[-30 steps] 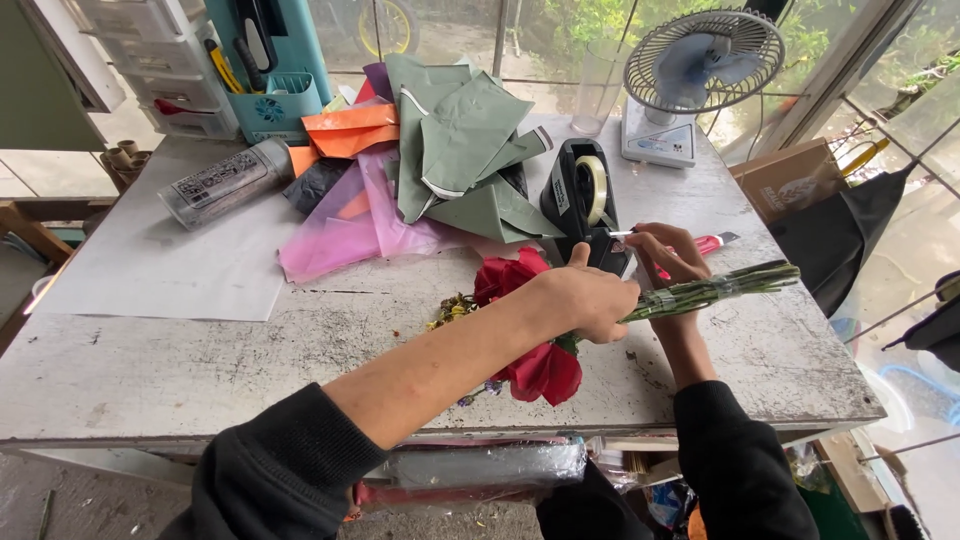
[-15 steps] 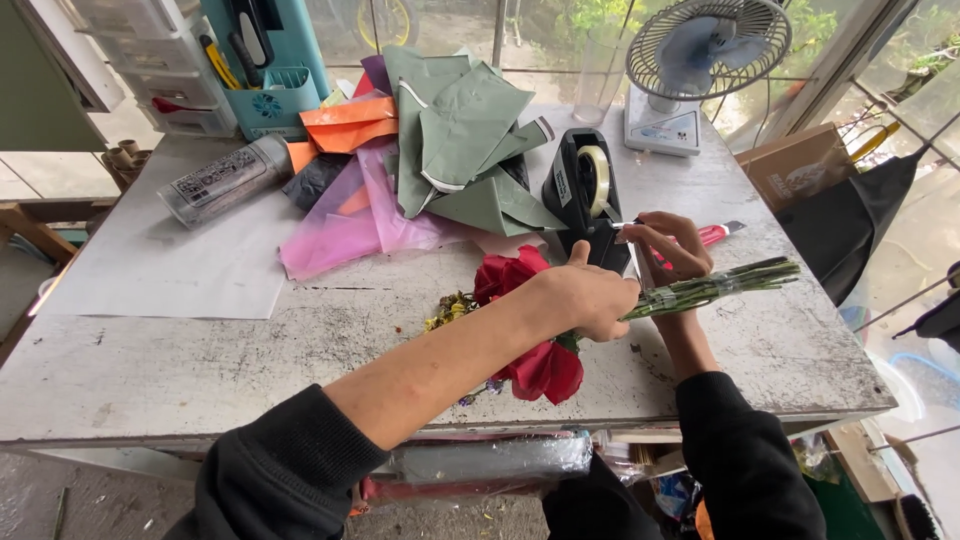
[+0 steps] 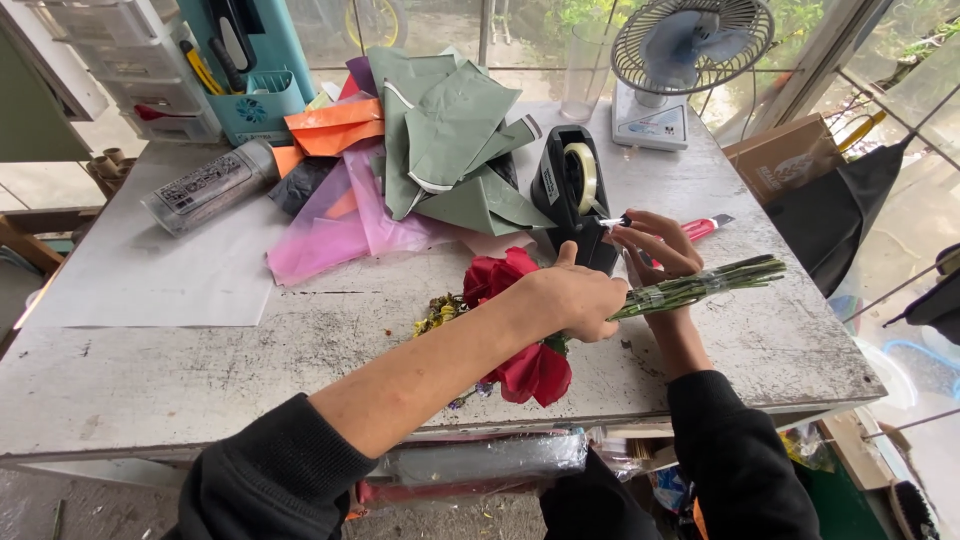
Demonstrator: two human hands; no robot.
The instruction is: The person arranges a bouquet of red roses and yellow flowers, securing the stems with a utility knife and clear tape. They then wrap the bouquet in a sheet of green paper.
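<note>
Worn white table (image 3: 200, 350), papers piled at the back; on it a rose bunch (image 3: 530, 365), stems lying left-to-right, cut ends pointing right. Left hand (image 3: 575, 300) clamps round the green stems below the blooms. Right hand (image 3: 650, 245), just behind, pinches clear tape at the black tape dispenser (image 3: 570, 190).

Red rose bunch (image 3: 520, 330) lies sideways at centre frame, blooms lower left, green stems (image 3: 700, 287) pointing right; black tape dispenser (image 3: 572, 190) upright just above it
</note>
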